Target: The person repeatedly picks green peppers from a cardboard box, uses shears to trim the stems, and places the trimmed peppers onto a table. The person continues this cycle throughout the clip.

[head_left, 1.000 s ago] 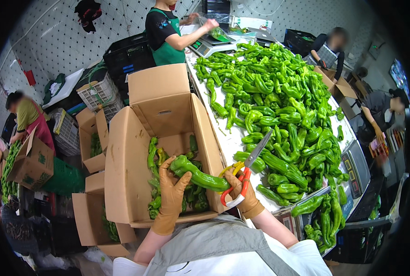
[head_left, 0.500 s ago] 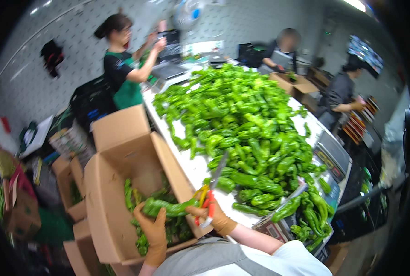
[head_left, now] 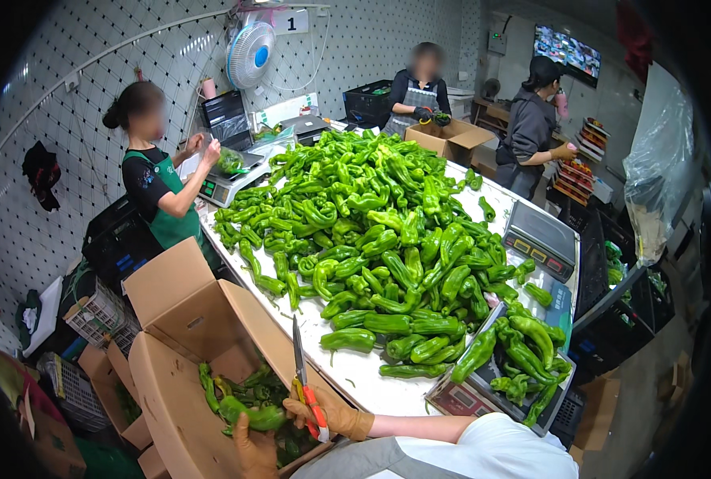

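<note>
My left hand [head_left: 257, 451], in a tan-orange glove, grips a long green pepper [head_left: 251, 414] over the open cardboard box [head_left: 203, 326]; part of this hand is hidden by the pepper and the lower edge. More green peppers [head_left: 209, 383] lie at the bottom of the box. Just right of the held pepper, my gloved right hand [head_left: 341, 415] is closed on scissors with red handles [head_left: 315, 413], their blades pointing up past the box's edge. Beyond the scissors, a large heap of green peppers [head_left: 371, 223] covers much of the white table [head_left: 379, 391].
At right, a scale [head_left: 461, 397] carries several peppers; another scale [head_left: 539, 239] stands behind it. One co-worker in a green apron [head_left: 168, 211] holds a bag at the far left. Two others work at the back, one near a cardboard box [head_left: 451, 142].
My left hand has gone lower with the pepper, deeper over the box. The scissors have shifted left and down with my right hand. The whole view has turned and is sharper.
</note>
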Demonstrator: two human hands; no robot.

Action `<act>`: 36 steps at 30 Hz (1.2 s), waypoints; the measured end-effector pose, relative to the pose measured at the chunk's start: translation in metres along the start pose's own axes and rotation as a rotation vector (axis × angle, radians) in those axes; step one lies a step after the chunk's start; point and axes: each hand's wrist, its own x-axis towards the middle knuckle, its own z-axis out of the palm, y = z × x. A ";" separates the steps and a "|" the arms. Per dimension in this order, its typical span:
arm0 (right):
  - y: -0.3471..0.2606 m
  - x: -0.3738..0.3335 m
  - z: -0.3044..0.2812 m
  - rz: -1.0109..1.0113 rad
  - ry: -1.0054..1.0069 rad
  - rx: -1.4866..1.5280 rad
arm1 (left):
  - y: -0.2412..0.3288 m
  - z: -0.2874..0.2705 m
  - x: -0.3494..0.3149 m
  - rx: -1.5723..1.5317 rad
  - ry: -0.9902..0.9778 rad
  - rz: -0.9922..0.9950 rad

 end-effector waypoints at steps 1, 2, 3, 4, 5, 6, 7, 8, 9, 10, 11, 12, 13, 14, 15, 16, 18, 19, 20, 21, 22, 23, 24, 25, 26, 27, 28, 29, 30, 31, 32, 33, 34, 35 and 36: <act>0.000 0.000 -0.001 0.014 0.014 -0.026 | 0.009 -0.013 0.004 -0.041 -0.003 -0.001; 0.000 0.001 -0.004 0.029 0.033 -0.053 | 0.018 -0.016 0.003 -0.083 -0.006 -0.008; 0.003 0.002 -0.007 0.014 0.051 -0.061 | 0.027 -0.019 -0.005 0.035 -0.016 -0.076; 0.007 0.002 -0.009 -0.003 0.061 -0.066 | 0.026 -0.074 0.014 0.348 -0.257 0.134; 0.010 0.004 -0.011 -0.018 0.074 -0.076 | 0.036 -0.057 0.002 0.120 -0.186 0.060; 0.009 0.004 -0.013 0.030 0.069 -0.091 | 0.046 -0.040 -0.011 -0.108 -0.113 -0.013; 0.007 0.003 -0.012 0.075 0.054 -0.105 | 0.049 -0.051 -0.009 -0.045 -0.142 0.065; 0.005 0.001 -0.015 0.114 0.067 -0.126 | 0.047 -0.066 0.000 0.015 -0.188 0.119; 0.014 0.002 -0.021 0.060 0.051 -0.157 | 0.042 -0.080 0.012 0.074 -0.233 0.174; 0.033 0.006 -0.029 0.011 0.023 -0.183 | 0.036 -0.079 0.015 0.284 -0.205 0.296; 0.044 0.010 -0.031 -0.035 -0.013 -0.207 | 0.027 -0.077 0.014 0.497 -0.167 0.420; 0.049 0.012 -0.033 -0.022 -0.016 -0.279 | 0.024 -0.077 0.013 0.710 -0.127 0.542; 0.045 0.012 -0.032 -0.012 -0.022 -0.354 | 0.027 -0.077 0.014 0.262 -0.121 0.301; 0.039 0.012 -0.031 -0.003 -0.025 -0.428 | 0.033 -0.078 0.017 -0.184 -0.114 0.054; 0.029 0.008 -0.031 0.026 -0.039 -0.510 | 0.039 -0.078 0.020 -0.626 -0.103 -0.200; 0.031 0.009 -0.033 0.020 -0.039 -0.551 | 0.042 -0.079 0.021 -1.064 -0.086 -0.462; 0.041 0.013 -0.041 0.008 -0.038 -0.632 | 0.043 -0.079 0.024 -1.083 -0.095 -0.476; 0.047 0.010 -0.045 -0.013 -0.007 -0.479 | 0.043 -0.080 0.025 -1.094 -0.097 -0.484; 0.054 0.011 -0.052 0.016 0.043 -0.565 | 0.043 -0.063 0.014 -0.976 -0.140 -0.413; 0.062 0.014 -0.062 0.045 0.091 -0.653 | 0.042 -0.031 -0.008 -0.861 -0.182 -0.340; 0.072 0.018 -0.071 0.072 0.132 -0.739 | 0.044 -0.014 -0.020 -0.745 -0.223 -0.260; 0.081 0.017 -0.077 0.024 0.139 -0.566 | 0.044 -0.027 -0.011 -0.828 -0.179 -0.305; 0.084 0.015 -0.086 0.118 0.220 -0.690 | 0.045 -0.053 0.007 -0.910 -0.135 -0.349; 0.075 0.011 -0.090 0.153 0.244 -0.752 | 0.047 -0.049 0.010 -0.995 -0.087 -0.397; 0.068 0.007 -0.094 0.188 0.268 -0.813 | 0.044 -0.047 0.006 -0.830 -0.077 -0.308; 0.074 0.005 -0.102 0.163 0.306 -0.825 | 0.037 -0.045 -0.001 -0.665 -0.067 -0.219; 0.076 0.007 -0.108 0.176 0.312 -0.820 | 0.035 -0.033 -0.009 -0.500 -0.055 -0.131; 0.078 0.007 -0.114 0.190 0.319 -0.814 | 0.037 -0.026 -0.013 -0.488 -0.072 -0.139; 0.079 0.006 -0.117 0.204 0.326 -0.807 | 0.038 -0.019 -0.016 -0.476 -0.089 -0.146; 0.070 0.005 -0.116 0.182 0.328 -0.858 | 0.039 -0.016 -0.018 -0.462 -0.109 -0.149; 0.071 0.004 -0.119 0.230 0.319 -0.899 | 0.039 -0.016 -0.018 -0.450 -0.125 -0.167; 0.073 0.004 -0.123 0.279 0.310 -0.940 | 0.040 -0.016 -0.017 -0.439 -0.140 -0.184; 0.077 0.004 -0.129 0.328 0.302 -0.981 | 0.040 -0.015 -0.017 -0.427 -0.156 -0.204; 0.083 0.001 -0.134 0.303 0.325 -0.993 | 0.040 -0.013 -0.018 -0.385 -0.129 -0.194; 0.086 -0.001 -0.137 0.309 0.328 -0.986 | 0.040 -0.010 -0.019 -0.344 -0.102 -0.184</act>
